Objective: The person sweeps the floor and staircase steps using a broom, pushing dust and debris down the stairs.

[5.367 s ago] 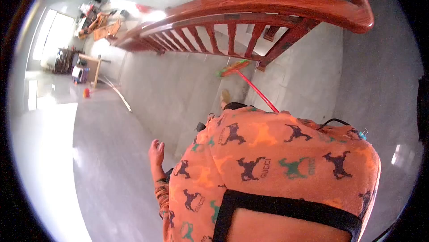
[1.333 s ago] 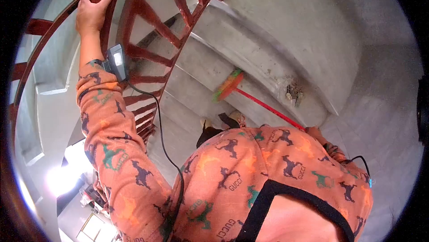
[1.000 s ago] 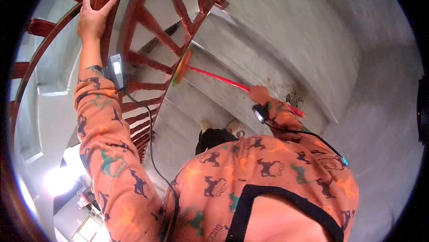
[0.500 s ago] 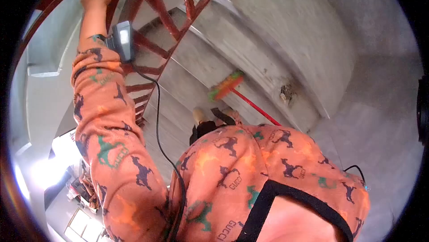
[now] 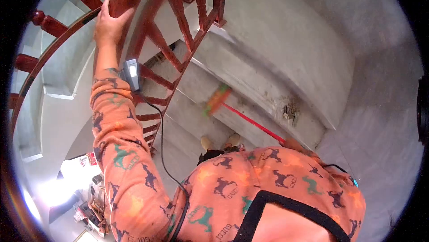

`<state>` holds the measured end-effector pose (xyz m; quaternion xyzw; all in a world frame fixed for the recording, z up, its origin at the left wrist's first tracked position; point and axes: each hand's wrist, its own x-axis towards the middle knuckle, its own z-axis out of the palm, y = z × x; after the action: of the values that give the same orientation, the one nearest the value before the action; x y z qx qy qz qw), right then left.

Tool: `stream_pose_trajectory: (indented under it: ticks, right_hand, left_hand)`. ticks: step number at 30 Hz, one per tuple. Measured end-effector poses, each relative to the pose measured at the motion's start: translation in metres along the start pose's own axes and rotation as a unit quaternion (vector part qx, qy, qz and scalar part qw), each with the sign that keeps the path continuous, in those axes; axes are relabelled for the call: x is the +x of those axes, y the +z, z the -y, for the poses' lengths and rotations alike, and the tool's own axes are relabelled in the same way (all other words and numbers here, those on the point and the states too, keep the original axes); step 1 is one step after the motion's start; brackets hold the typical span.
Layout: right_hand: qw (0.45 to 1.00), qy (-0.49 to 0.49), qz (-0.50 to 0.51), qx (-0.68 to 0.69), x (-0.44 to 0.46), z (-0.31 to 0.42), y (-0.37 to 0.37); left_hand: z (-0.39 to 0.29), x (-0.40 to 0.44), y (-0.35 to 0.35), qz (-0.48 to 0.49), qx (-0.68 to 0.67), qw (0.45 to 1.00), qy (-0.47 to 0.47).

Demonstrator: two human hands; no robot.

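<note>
My left hand (image 5: 111,23) is wrapped over the dark red wooden handrail (image 5: 126,1) of a curved staircase, thumb on one side and fingers on the other. On the right, my right hand (image 5: 293,145) shows only in part beyond my chest, closed around the red handle of a broom (image 5: 254,123). The broom's orange and green head (image 5: 217,100) is smeared by motion and lies over a grey stair step (image 5: 187,87). A pile of debris (image 5: 289,112) sits on a higher step, to the right of the broom head.
Red balusters (image 5: 165,54) line the stair's left side. A plain grey wall (image 5: 375,108) bounds the right. My feet (image 5: 219,142) stand on a step below the broom head. A black cable (image 5: 161,139) runs from a device (image 5: 132,75) on my left forearm.
The broom head has swept left and slightly down in view. Part of my right hand now shows on the handle. My left hand and the railing sit lower and further right in view.
</note>
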<state>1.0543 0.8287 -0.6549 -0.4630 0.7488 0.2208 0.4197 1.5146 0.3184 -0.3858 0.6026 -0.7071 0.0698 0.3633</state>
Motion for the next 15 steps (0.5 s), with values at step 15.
stream_pose_trajectory:
  ticks: [15]
  right_hand:
    - [0.987,-0.035,-0.156,-0.021,-0.069,0.07,-0.014]
  left_hand:
    - [-0.01,-0.002,-0.007,0.016,0.011,0.999,-0.039]
